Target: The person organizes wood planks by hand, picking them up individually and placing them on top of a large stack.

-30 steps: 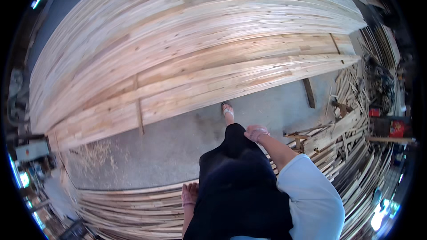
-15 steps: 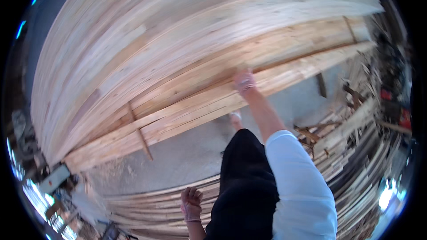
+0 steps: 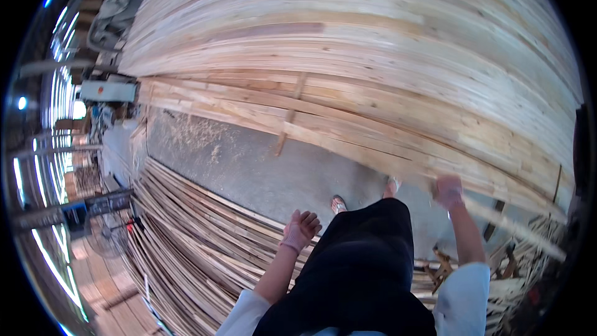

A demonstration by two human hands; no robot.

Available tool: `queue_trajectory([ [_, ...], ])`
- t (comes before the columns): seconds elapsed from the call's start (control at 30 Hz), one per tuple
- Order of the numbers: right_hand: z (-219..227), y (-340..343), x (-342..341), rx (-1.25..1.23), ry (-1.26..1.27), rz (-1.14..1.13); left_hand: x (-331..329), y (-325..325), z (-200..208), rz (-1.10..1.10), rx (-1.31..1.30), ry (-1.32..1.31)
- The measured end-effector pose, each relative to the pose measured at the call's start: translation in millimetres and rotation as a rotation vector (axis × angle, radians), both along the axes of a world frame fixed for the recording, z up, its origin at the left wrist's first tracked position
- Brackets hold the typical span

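Observation:
My right hand [image 3: 449,190], in a pale glove and partly blurred, is closed on a long, light wooden strip [image 3: 519,231] at the near edge of the stacked boards [image 3: 367,127]. The strip runs from the hand toward the lower right, angled away from the stack. Its left part blurs into the stack's edge. My left hand [image 3: 301,230], also gloved, hangs in the air left of my dark apron [image 3: 348,261]. Its fingers are loosely curled and a little apart, with nothing in them.
Beyond the boards lies a wide surface of pale wooden strips [image 3: 373,31]. Long strips [image 3: 186,236] lie piled at the lower left. Wood shavings [image 3: 193,134] lie on the grey floor [image 3: 249,174]. A fan [image 3: 109,236] and a pale box-like machine [image 3: 109,91] stand at the left.
The view has swung left. My right hand has moved right along the stack's near edge, and a strip now angles out from it. My left hand has risen, its fingers looser.

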State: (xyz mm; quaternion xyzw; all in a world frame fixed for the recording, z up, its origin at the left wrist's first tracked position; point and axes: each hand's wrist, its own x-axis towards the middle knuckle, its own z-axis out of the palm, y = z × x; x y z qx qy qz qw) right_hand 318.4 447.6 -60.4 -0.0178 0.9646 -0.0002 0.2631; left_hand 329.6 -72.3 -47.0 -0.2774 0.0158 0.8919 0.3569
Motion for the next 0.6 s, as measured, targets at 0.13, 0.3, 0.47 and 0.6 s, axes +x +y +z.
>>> queue_trajectory([
  [0.13, 85.8, -83.3, 74.9, 0.034, -0.346, -0.082, -45.9, 13.8, 20.9, -0.064, -0.700, -0.214],
  [0.3, 137.6, -155.1, 187.9, -0.068, -0.217, -0.138, -51.9, -0.1, 14.6, 0.009, -0.617, -0.099],
  [0.47, 165.6, -126.6, 287.9, 0.119, -0.398, -0.224, -30.2, -26.1, 36.8, 0.098, -0.456, -0.108],
  [0.6, 120.9, -84.6, 364.1, 0.128, -0.297, -0.486, -19.5, -43.9, 56.1, 0.132, -0.394, -0.069],
])
